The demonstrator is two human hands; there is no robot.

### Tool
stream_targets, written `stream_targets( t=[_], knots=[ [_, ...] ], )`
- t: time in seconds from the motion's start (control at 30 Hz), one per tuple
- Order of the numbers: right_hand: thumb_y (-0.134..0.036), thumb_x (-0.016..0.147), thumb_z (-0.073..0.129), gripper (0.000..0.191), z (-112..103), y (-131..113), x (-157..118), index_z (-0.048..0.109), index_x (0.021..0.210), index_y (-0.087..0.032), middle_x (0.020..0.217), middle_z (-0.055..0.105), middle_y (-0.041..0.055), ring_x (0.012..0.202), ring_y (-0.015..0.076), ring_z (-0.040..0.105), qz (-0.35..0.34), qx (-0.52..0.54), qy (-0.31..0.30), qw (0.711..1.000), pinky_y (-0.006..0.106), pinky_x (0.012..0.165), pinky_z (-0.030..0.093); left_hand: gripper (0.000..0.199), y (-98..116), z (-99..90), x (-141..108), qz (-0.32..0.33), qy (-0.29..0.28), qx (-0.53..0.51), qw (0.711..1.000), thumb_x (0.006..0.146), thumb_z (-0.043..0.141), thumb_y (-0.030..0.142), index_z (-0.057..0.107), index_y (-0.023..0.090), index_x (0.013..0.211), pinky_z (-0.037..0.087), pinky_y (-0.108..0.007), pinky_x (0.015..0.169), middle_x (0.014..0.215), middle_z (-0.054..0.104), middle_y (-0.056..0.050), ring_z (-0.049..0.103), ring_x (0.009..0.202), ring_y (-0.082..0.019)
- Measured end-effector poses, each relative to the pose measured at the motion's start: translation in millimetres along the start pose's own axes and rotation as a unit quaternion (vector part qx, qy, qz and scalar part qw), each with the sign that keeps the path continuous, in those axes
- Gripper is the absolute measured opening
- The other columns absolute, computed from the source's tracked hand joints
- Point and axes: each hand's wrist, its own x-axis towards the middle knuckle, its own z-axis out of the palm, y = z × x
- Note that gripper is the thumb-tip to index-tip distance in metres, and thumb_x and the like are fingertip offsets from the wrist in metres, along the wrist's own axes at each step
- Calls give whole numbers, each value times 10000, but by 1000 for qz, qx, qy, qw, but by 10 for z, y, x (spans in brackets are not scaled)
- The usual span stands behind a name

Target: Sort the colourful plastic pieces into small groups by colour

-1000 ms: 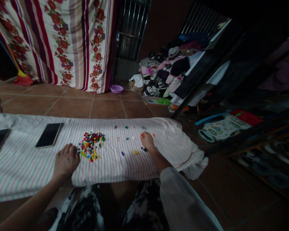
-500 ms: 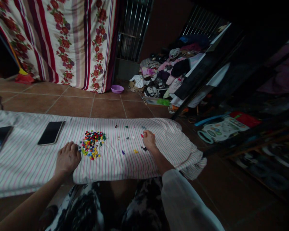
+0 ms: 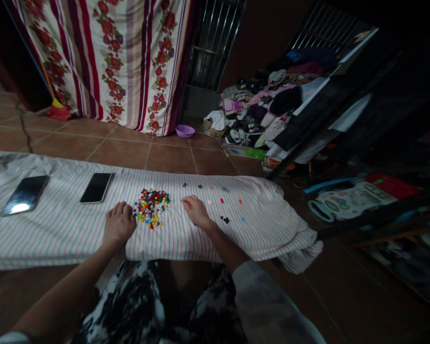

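The right hand (image 3: 197, 211), its grip narrow though I cannot tell if it holds anything, should pinch gently and singly from the colourful pile's (image 3: 151, 202) edge.

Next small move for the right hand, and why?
Probably left to the mixed pile: the right hand is just beside it, and red pieces and black pieces lie apart by colour. Whether its fingers hold anything is unclear.
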Motion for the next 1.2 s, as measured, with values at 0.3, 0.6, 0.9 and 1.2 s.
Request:
stream_targets(
  t=[0.3,0.6,0.9,1.2],
  knots=[
    [-116,907,546,210,478,-533,-220,695,1001,-230,979,651,19,967,147,615,-100,42,-103,989,262,900,466,302,-2,-14,-2,5,-7,0,1000,904,371,230,603,122,1065,390,-446,1007,1301,588,-185,514,1254,-299],
    [-93,889,526,238,552,-571,-374,690,1014,-213,979,657,33,944,155,616,-85,43,-81,992,273,888,480,293,-16,-1,-6,6,-1,-18,1000,898,379,229,603,124,1056,377,-459,1004,1271,597,-189,509,1238,-304],
    [-105,864,494,292,601,-526,-337,690,1049,-217,1035,647,69,970,184,614,72,2,36,997,302,904,490,282,-44,58,-6,6,12,-30,999,884,403,221,612,138,1054,361,-453,1016,1274,597,-182,494,1251,-298],
    [-147,873,490,353,650,-441,-414,653,1184,-183,1032,640,79,977,180,620,68,6,67,995,282,924,484,299,-17,6,-4,-5,-6,-37,999,892,387,220,607,112,1062,361,-465,1017,1296,583,-207,485,1270,-316]
  ],
)
